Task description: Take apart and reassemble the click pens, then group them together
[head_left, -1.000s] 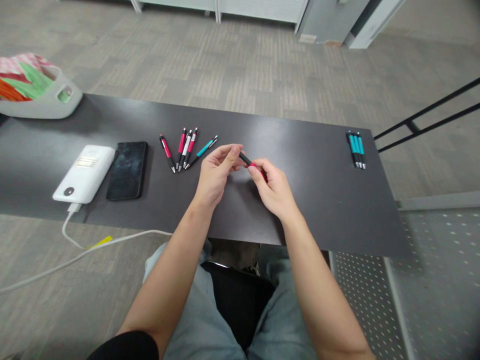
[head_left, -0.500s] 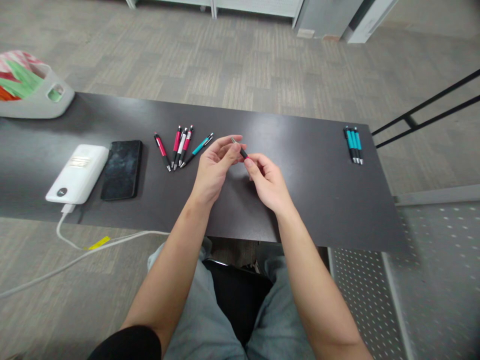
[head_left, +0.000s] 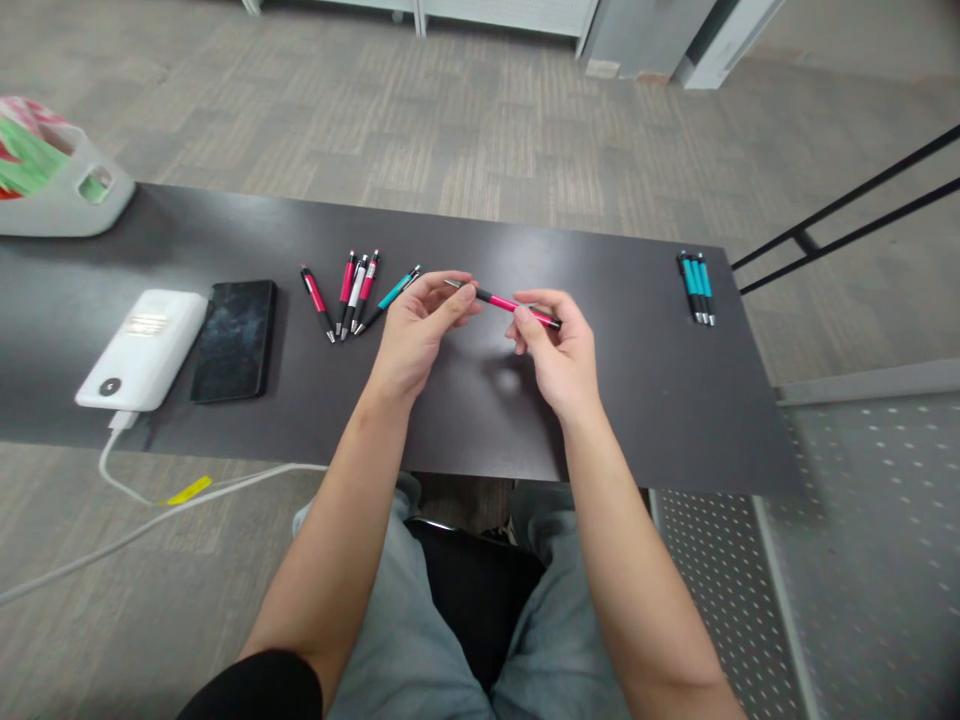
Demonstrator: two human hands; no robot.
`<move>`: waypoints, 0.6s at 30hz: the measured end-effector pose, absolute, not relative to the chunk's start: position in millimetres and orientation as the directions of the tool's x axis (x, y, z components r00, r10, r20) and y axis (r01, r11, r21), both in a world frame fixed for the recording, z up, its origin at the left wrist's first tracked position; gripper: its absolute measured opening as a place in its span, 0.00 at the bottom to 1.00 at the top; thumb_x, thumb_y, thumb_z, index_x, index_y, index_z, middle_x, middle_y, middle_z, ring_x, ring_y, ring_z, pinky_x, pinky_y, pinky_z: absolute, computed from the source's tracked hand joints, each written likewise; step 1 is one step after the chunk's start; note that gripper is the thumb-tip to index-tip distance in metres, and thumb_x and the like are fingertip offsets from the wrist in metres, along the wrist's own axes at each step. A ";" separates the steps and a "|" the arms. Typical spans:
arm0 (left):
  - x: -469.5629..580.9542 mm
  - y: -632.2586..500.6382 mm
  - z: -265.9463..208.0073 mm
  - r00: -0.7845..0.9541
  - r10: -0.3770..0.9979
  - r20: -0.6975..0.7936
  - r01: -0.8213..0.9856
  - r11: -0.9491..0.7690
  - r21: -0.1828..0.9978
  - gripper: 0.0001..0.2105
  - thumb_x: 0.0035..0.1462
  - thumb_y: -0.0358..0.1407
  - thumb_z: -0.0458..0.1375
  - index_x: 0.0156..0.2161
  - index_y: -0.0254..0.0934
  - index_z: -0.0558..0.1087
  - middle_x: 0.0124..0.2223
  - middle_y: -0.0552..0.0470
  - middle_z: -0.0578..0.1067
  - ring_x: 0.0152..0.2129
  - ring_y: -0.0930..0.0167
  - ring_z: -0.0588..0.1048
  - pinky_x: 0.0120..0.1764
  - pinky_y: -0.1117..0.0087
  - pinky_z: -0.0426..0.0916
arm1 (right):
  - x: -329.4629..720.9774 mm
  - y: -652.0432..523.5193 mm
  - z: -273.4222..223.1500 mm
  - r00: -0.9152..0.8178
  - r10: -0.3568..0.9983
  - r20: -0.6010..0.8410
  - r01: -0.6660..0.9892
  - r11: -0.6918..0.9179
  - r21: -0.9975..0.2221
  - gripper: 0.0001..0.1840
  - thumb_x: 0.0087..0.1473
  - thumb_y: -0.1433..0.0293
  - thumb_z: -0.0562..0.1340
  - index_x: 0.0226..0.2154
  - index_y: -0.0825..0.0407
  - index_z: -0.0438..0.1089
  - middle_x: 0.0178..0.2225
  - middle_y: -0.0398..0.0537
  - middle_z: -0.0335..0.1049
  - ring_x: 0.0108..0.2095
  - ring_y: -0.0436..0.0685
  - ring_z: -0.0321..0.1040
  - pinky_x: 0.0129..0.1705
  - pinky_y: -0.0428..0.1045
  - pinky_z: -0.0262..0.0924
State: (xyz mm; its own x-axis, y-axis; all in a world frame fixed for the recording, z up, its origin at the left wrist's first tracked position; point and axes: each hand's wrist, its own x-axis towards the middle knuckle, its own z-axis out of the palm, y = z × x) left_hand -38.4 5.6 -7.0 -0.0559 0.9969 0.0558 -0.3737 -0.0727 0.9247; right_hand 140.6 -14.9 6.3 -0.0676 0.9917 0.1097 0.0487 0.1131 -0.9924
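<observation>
A red pen [head_left: 504, 302] with a black grip is held level above the table between my two hands. My left hand [head_left: 420, 325] pinches it near the silver tip, which points left. The fingers of my right hand [head_left: 559, 345] close on its other end, by the black top. Beside my left hand lies a blue pen [head_left: 396, 290]. Further left, a white pen [head_left: 357, 295] rests among red pens [head_left: 343, 290], with another red pen [head_left: 315, 296] slanted apart from them. A row of blue pens [head_left: 697, 288] lies at the table's right end.
A black phone [head_left: 234, 340] and a white power bank [head_left: 142, 345] with a plugged-in cable [head_left: 120, 530] sit on the left of the dark table [head_left: 480, 430]. A white basket [head_left: 112, 200] with colourful contents stands at the back left. Black rails [head_left: 847, 215] rise beyond the right edge.
My right hand has moved right along the red pen to its top end, uncovering the red barrel. My left hand still pinches the tip end. The view has shifted slightly.
</observation>
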 end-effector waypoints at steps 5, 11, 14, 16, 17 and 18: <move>-30.9 2.2 -6.7 0.005 0.998 0.069 -0.223 -0.067 0.973 0.13 0.53 0.43 0.76 0.39 0.42 0.82 0.35 0.52 0.80 0.32 0.70 0.78 0.39 0.70 0.73 | 151.0 -9.3 1.2 0.069 0.982 0.175 -0.013 0.176 -0.984 0.18 0.63 0.53 0.67 0.48 0.43 0.66 0.32 0.41 0.72 0.28 0.53 0.66 0.34 0.52 0.65; -25.3 -1.3 -11.7 0.096 0.980 0.173 0.008 -0.174 0.985 0.17 0.58 0.47 0.72 0.47 0.40 0.81 0.42 0.50 0.83 0.38 0.65 0.80 0.41 0.68 0.72 | 169.2 -4.3 3.4 0.131 0.963 0.236 0.031 0.234 -0.972 0.15 0.64 0.54 0.66 0.45 0.45 0.71 0.35 0.44 0.71 0.33 0.53 0.69 0.36 0.50 0.66; -27.9 1.4 -19.3 0.031 0.978 0.205 0.202 -0.207 0.957 0.16 0.61 0.49 0.69 0.47 0.40 0.81 0.41 0.52 0.83 0.34 0.68 0.77 0.39 0.68 0.69 | 191.1 -3.4 11.6 0.157 0.960 0.233 0.108 0.218 -0.970 0.17 0.65 0.51 0.64 0.47 0.46 0.73 0.39 0.45 0.72 0.35 0.53 0.69 0.39 0.50 0.66; -29.6 4.3 -24.7 0.026 0.976 0.215 0.268 -0.214 0.939 0.14 0.62 0.49 0.68 0.46 0.43 0.81 0.39 0.55 0.82 0.32 0.69 0.76 0.37 0.66 0.68 | 209.8 -4.4 16.8 0.172 0.956 0.239 0.129 0.219 -0.967 0.18 0.66 0.51 0.64 0.47 0.47 0.74 0.42 0.45 0.73 0.37 0.53 0.68 0.42 0.50 0.65; -30.0 5.4 -26.8 0.023 0.973 0.228 0.286 -0.225 0.931 0.13 0.62 0.50 0.68 0.44 0.46 0.81 0.38 0.57 0.82 0.31 0.68 0.75 0.35 0.66 0.68 | 219.6 -5.6 18.6 0.173 0.956 0.237 0.127 0.217 -0.968 0.18 0.66 0.51 0.63 0.47 0.47 0.74 0.43 0.45 0.73 0.36 0.52 0.67 0.42 0.49 0.64; -30.1 6.2 -28.3 0.034 0.971 0.238 0.296 -0.237 0.925 0.11 0.61 0.50 0.68 0.44 0.48 0.81 0.37 0.59 0.82 0.31 0.68 0.75 0.35 0.65 0.68 | 229.2 -7.0 19.6 0.168 0.959 0.227 0.123 0.208 -0.970 0.18 0.67 0.51 0.63 0.48 0.47 0.74 0.42 0.45 0.74 0.35 0.51 0.66 0.41 0.49 0.63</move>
State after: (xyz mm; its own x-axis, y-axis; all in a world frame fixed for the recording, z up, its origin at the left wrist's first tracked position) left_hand -30.1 6.2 -28.3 0.0339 0.9706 0.2383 0.2957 -0.2375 0.9253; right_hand 229.2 -7.0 19.6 0.1678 0.9593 0.2271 0.1228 0.2082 -0.9703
